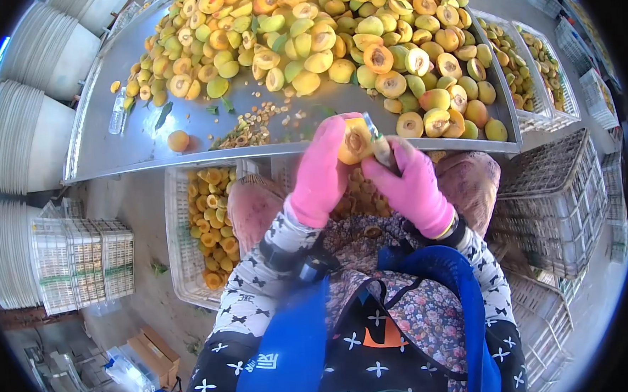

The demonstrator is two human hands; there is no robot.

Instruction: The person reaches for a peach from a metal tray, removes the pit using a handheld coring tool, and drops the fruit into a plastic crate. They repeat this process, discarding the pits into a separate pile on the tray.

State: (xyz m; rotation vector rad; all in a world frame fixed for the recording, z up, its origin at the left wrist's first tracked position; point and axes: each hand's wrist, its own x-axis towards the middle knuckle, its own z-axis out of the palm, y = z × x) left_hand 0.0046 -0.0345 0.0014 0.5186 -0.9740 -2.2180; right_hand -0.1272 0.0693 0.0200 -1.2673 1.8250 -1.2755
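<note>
My left hand (321, 173), in a pink glove, grips a cut yellow peach half (354, 141) above the near edge of the steel table (137, 150). The peach's cut face with its reddish centre points toward my right hand. Pink-gloved as well, my right hand (414, 189) is closed around the handle of a small pitting knife (372, 126). Its metal end stands up right beside the peach half. Beyond both hands, a large heap of peaches (298, 37), many halved, covers the far part of the table. Loose pits and scraps (257, 124) lie left of my hands.
A lone peach (178, 140) and a plastic bottle (118, 111) are on the table's left. Beneath its edge stands a white crate (179, 238) of peach halves. Stacked crates (552, 205) flank my right; stacked white tubs (9, 134) and a cardboard box (154, 355) are left.
</note>
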